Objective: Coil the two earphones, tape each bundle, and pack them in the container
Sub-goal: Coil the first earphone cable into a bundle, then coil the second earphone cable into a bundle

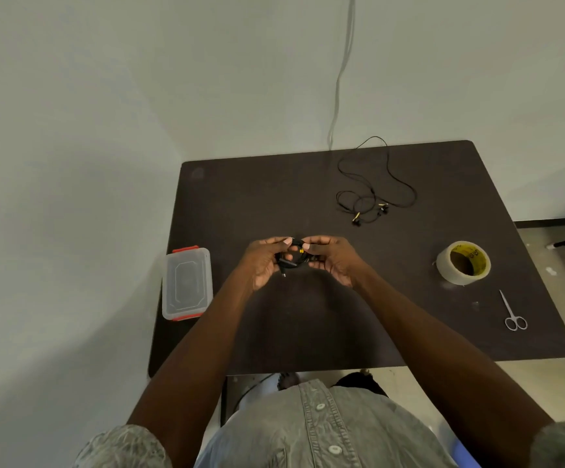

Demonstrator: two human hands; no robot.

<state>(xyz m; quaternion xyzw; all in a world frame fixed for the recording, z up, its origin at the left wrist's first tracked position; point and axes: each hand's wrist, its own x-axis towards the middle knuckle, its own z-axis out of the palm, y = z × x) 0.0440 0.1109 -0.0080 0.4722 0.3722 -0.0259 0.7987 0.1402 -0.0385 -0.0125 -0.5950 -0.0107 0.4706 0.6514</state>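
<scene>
A black earphone with yellow accents (pixel 297 255) is bunched into a small coil above the middle of the dark table (pixel 341 319). My left hand (pixel 264 261) grips its left side and my right hand (pixel 333 258) pinches its right side; a plug end hangs below the coil. The second black earphone (pixel 372 197) lies uncoiled and spread out at the far right-centre of the table. A clear plastic container (pixel 187 283) with red clips stands closed at the table's left edge.
A roll of clear tape (pixel 462 262) with a yellow core sits at the right. Small scissors (pixel 512 314) lie near the right front corner. A grey cable (pixel 341 72) runs down the wall behind the table.
</scene>
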